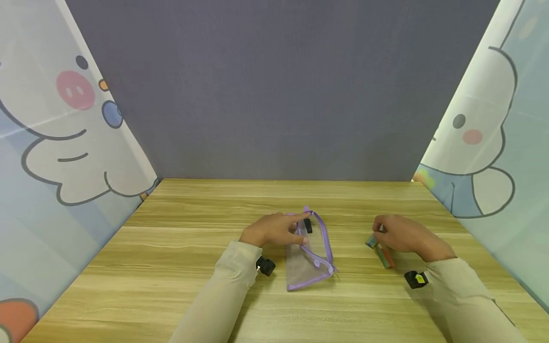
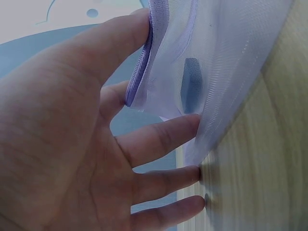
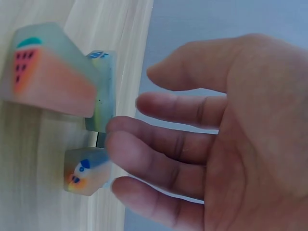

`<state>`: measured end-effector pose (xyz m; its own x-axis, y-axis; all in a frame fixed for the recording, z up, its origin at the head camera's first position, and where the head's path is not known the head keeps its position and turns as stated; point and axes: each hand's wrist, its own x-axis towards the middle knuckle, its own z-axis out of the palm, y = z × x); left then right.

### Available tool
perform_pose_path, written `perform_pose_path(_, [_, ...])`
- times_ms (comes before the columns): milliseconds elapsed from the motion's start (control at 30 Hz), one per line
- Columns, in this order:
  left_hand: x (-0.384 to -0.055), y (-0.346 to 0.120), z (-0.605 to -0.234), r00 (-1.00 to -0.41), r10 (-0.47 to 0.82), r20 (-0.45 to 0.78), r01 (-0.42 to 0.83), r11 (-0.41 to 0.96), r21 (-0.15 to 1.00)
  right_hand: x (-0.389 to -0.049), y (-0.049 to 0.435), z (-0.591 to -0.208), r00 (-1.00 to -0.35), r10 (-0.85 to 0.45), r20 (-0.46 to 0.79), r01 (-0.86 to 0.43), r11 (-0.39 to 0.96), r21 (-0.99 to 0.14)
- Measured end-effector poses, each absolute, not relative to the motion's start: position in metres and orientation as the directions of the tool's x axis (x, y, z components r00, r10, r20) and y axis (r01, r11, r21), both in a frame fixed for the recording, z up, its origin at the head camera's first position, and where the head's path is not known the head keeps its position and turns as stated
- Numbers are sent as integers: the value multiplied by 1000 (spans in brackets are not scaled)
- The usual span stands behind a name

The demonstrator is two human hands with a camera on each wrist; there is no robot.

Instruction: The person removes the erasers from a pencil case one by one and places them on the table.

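Note:
A mesh pouch point(image 1: 302, 267) with purple zipper edging lies on the table, its mouth gaping. My left hand point(image 1: 279, 229) spreads straight fingers over its far end; in the left wrist view the thumb touches the zipper edge point(image 2: 139, 72) and other fingertips rest near the mesh. Through the mesh shows a small dark object point(image 2: 191, 84). My right hand point(image 1: 399, 233) hovers beside several small translucent eraser-like blocks, fingers loosely bent with nothing between them. One has a watermelon print point(image 3: 55, 82), another block point(image 3: 101, 91) is yellowish green, and a third block point(image 3: 86, 171) bears a small cartoon figure.
The wood-grain table point(image 1: 193, 228) meets a grey panel point(image 1: 279, 95) at the back. Cartoon-printed sheets point(image 1: 73, 143) stand along both sides. A black wrist camera point(image 1: 266, 266) sits under the left wrist and another camera point(image 1: 416, 279) by the right.

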<state>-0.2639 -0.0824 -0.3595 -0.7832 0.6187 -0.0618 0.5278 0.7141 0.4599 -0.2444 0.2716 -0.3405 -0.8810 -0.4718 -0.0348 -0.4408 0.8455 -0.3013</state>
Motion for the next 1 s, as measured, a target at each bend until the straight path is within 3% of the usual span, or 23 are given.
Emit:
perform_pose_path(533, [-264, -82, -359, -782, 620, -59, 533, 715, 452, -243, 251, -345, -891, -453, 40, -446, 852, -276])
perform_pose_path(1000, [-267, -83, -362, -792, 607, -63, 523, 728, 444, -252, 216, -349, -880, -472, 60, -465, 826, -318])
